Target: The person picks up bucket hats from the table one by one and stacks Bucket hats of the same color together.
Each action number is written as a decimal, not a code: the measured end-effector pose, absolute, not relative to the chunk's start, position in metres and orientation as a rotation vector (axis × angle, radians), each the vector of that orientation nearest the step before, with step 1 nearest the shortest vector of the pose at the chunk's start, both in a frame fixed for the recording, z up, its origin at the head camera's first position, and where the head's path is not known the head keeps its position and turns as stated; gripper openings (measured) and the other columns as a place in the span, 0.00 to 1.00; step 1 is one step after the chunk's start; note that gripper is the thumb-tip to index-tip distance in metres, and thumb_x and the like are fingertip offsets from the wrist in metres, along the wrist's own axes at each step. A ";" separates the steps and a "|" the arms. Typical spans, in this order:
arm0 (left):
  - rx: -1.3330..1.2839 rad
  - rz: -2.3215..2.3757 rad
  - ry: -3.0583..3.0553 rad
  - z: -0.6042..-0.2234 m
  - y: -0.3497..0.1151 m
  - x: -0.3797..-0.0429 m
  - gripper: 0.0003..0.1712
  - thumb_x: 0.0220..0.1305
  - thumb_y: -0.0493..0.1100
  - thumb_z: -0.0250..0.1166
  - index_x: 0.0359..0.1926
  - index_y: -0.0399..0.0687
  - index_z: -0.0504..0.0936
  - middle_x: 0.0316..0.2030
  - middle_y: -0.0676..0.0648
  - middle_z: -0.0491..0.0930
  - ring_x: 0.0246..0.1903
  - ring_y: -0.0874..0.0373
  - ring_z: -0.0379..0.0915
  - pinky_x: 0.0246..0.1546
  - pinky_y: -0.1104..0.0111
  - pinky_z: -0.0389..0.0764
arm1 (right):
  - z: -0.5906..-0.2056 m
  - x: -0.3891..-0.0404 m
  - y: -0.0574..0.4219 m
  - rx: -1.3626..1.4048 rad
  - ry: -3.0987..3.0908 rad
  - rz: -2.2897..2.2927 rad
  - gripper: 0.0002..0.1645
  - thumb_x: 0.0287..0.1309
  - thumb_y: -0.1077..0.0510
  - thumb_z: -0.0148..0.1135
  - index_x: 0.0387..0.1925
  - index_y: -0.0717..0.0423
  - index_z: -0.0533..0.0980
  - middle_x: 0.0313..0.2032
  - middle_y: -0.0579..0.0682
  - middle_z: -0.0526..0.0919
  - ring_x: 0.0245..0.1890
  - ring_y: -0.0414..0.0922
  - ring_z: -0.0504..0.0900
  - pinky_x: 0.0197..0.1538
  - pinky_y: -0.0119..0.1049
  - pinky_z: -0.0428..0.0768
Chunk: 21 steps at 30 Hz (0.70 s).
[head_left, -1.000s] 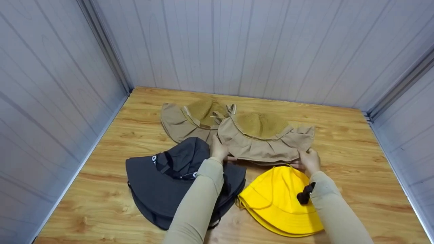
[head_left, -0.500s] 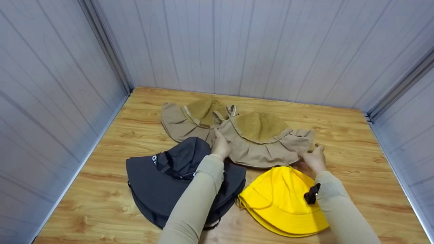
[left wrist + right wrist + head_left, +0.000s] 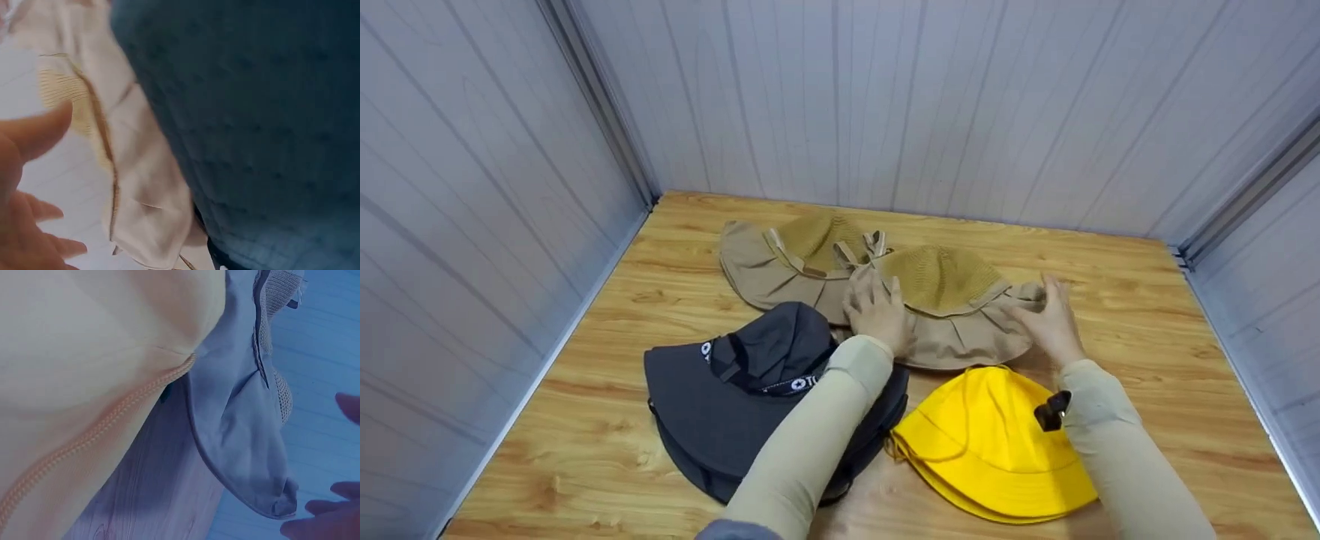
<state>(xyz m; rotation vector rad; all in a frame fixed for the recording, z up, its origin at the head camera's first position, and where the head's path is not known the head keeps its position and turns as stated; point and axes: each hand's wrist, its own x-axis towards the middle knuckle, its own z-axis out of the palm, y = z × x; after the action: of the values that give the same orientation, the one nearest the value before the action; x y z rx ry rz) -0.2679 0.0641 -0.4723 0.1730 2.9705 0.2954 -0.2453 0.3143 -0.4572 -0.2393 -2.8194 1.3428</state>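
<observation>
The right-hand tan sun hat (image 3: 941, 281), with a woven crown and ruffled cloth brim, lies partly over a matching tan sun hat (image 3: 757, 262) on its left. My left hand (image 3: 879, 319) is over the left part of the front hat's brim, fingers spread. In the left wrist view its thumb (image 3: 48, 128) stands apart from the fingers. My right hand (image 3: 1054, 322) is at the brim's right end, thumb and fingers parted. The right wrist view shows the fingertips (image 3: 318, 506) just beside the brim's tip (image 3: 275, 500), gripping nothing.
A dark grey wide-brimmed hat (image 3: 712, 420), stacked in layers, lies front left under my left forearm. A yellow bucket hat (image 3: 982, 442) with a cord lies front right, beside my right sleeve (image 3: 1125, 450). Pale panel walls (image 3: 870, 112) bound the wooden surface (image 3: 562, 420).
Both hands have let go of the front tan hat's brim. My left hand has shifted right onto the brim with fingers spread; my right hand has moved slightly up toward the brim's end.
</observation>
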 end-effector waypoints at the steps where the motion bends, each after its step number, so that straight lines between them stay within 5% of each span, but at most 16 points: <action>1: 0.182 0.218 2.958 -0.475 0.067 -0.271 0.53 0.64 0.66 0.61 0.80 0.56 0.44 0.79 0.40 0.38 0.77 0.35 0.36 0.71 0.38 0.54 | -0.457 -0.247 0.312 -0.196 -2.834 1.363 0.62 0.61 0.49 0.67 0.78 0.62 0.35 0.74 0.70 0.47 0.77 0.65 0.39 0.76 0.62 0.45; 4: 0.185 0.005 2.922 -0.484 0.076 -0.282 0.48 0.70 0.64 0.56 0.79 0.63 0.40 0.79 0.43 0.31 0.77 0.36 0.26 0.72 0.37 0.49 | -0.460 -0.254 0.304 -0.100 -2.927 1.335 0.67 0.56 0.43 0.71 0.79 0.56 0.35 0.76 0.67 0.46 0.77 0.66 0.31 0.74 0.66 0.35; 7: 0.162 -0.080 2.903 -0.491 0.082 -0.289 0.34 0.79 0.52 0.42 0.79 0.68 0.41 0.79 0.44 0.31 0.77 0.36 0.26 0.73 0.38 0.47 | -0.462 -0.259 0.292 -0.021 -3.120 1.097 0.71 0.53 0.35 0.71 0.79 0.52 0.33 0.77 0.64 0.32 0.74 0.67 0.19 0.68 0.69 0.20; 11: 0.141 -0.059 2.875 -0.495 0.082 -0.293 0.31 0.80 0.47 0.35 0.79 0.70 0.42 0.79 0.44 0.31 0.77 0.34 0.29 0.73 0.39 0.48 | -0.467 -0.264 0.277 0.004 -3.328 0.832 0.76 0.49 0.28 0.68 0.78 0.49 0.29 0.75 0.64 0.20 0.71 0.69 0.15 0.63 0.73 0.16; 14: 0.133 -0.022 2.844 -0.496 0.081 -0.295 0.37 0.76 0.56 0.45 0.79 0.69 0.40 0.79 0.43 0.30 0.76 0.32 0.29 0.72 0.38 0.49 | -0.472 -0.268 0.270 -0.049 -3.400 0.818 0.79 0.46 0.25 0.68 0.78 0.48 0.27 0.73 0.66 0.16 0.69 0.70 0.11 0.59 0.79 0.19; 18: 0.130 0.030 2.804 -0.499 0.079 -0.297 0.59 0.58 0.66 0.66 0.79 0.68 0.37 0.79 0.43 0.26 0.75 0.28 0.28 0.72 0.37 0.48 | -0.480 -0.271 0.265 -0.083 -3.439 0.821 0.80 0.44 0.23 0.68 0.78 0.49 0.27 0.72 0.69 0.15 0.69 0.71 0.12 0.60 0.81 0.25; 21: 0.135 0.123 2.777 -0.503 0.077 -0.297 0.53 0.65 0.63 0.62 0.79 0.67 0.38 0.79 0.43 0.26 0.75 0.27 0.30 0.72 0.36 0.48 | -0.486 -0.272 0.263 -0.075 -3.468 0.806 0.80 0.46 0.23 0.66 0.77 0.52 0.26 0.71 0.74 0.17 0.70 0.73 0.15 0.64 0.79 0.27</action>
<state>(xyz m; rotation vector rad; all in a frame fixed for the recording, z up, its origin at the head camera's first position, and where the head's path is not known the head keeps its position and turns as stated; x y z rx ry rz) -0.2966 0.0771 -0.5026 0.1353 2.7770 0.1226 -0.2717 0.2631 -0.4858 -0.0754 -3.4677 0.8056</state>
